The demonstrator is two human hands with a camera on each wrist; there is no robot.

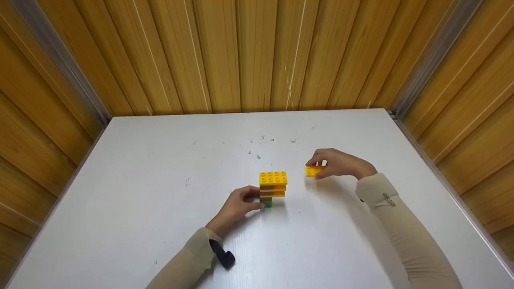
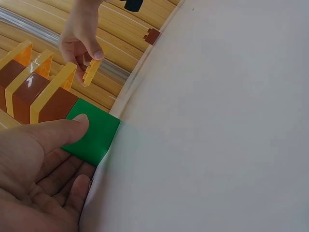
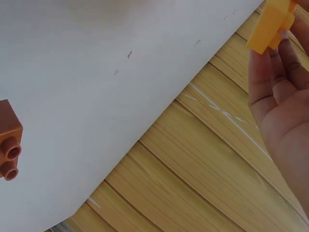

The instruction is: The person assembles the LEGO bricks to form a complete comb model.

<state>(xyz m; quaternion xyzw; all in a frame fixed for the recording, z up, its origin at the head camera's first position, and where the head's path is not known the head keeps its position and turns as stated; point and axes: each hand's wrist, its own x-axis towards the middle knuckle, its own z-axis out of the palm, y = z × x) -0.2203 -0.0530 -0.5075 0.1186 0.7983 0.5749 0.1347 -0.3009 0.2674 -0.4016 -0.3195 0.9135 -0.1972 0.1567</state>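
A tower of toy building bricks stands upright on the table, with thin yellow layers jutting to the right between brown bricks. Its lowest piece is a green brick. My left hand holds the tower low down, thumb pressed on the green brick and the other fingers behind it. To the right of the tower, my right hand pinches a thin yellow studded brick between thumb and fingers. In the left wrist view this yellow brick is tilted and apart from the tower.
A loose brown brick with studs lies on the white table; the left wrist view also shows it beyond the tower. Wood-patterned panels rise behind and beside the table. Small dark marks dot its surface.
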